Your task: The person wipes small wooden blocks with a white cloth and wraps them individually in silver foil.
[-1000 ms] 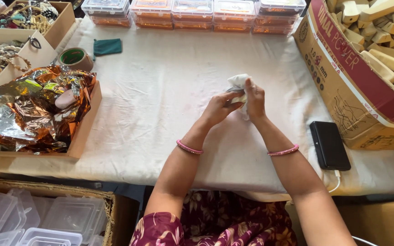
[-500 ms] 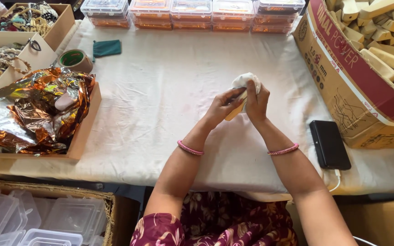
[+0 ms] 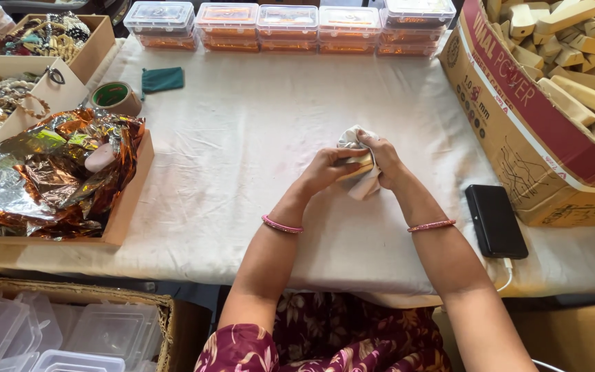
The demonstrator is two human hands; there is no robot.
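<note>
On the white-clothed table (image 3: 242,158), both hands' fingers (image 3: 339,160) clamped around a cloth-wrapped wooden block (image 3: 359,165).

white cloth (image 3: 356,141) now wrapped lower around wooden block (image 3: 359,165), hands closer together

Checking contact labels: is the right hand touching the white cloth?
Touching. The head view shows the right hand gripping the white cloth, which drapes below its fingers around a small wooden piece.
</note>
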